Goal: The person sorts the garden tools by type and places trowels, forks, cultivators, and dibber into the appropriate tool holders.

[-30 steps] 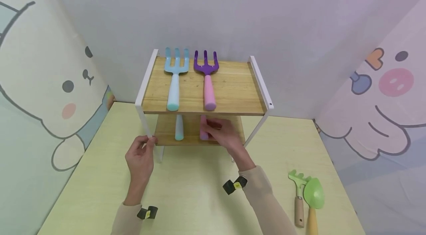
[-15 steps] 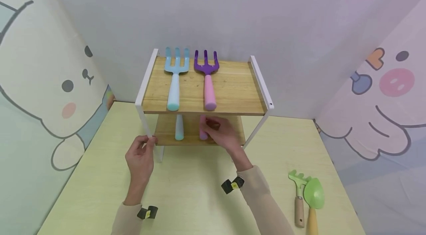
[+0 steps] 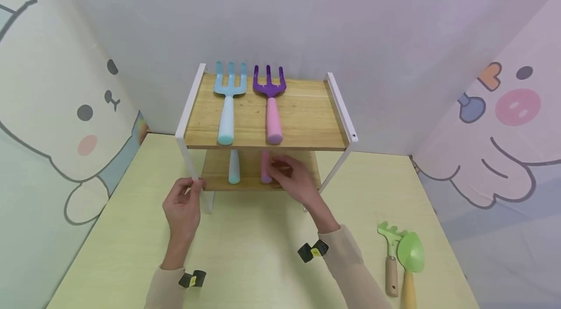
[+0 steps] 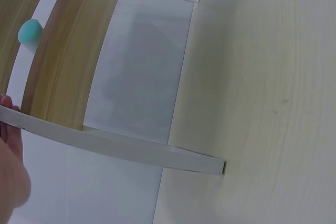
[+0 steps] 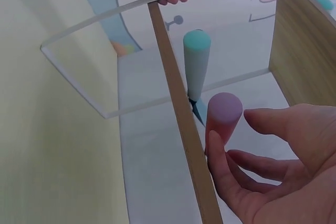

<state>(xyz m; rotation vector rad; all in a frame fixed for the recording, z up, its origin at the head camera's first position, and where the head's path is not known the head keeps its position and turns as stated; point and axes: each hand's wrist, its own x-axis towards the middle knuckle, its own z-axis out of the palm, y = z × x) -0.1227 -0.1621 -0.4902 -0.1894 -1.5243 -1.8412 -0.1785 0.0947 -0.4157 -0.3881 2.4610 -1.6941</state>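
My left hand (image 3: 181, 209) pinches the white front left leg (image 3: 188, 160) of a two-tier wooden rack (image 3: 307, 124), level with its lower shelf. Over the lower shelf, my right hand (image 3: 295, 180) is at a pink-handled tool (image 3: 265, 168). The right wrist view shows a finger touching the pink handle (image 5: 224, 114), the thumb a little apart from it, and the other fingers loosely bent. Left of it lies a pale blue handle (image 3: 234, 168); the upper shelf hides the far ends of both tools. On the upper shelf lie a light blue hand fork (image 3: 227, 104) and a purple hand fork with pink handle (image 3: 273, 117).
On the table (image 3: 245, 260) at the right lie a green hand rake (image 3: 391, 265) and a green trowel (image 3: 410, 255), both with wooden handles. A printed cloth backdrop (image 3: 385, 46) stands behind and at both sides of the rack.
My right thumb and fingers have eased slightly to the right, off the side of the pink handle. The left hand keeps its hold; the whole view has shifted a little.
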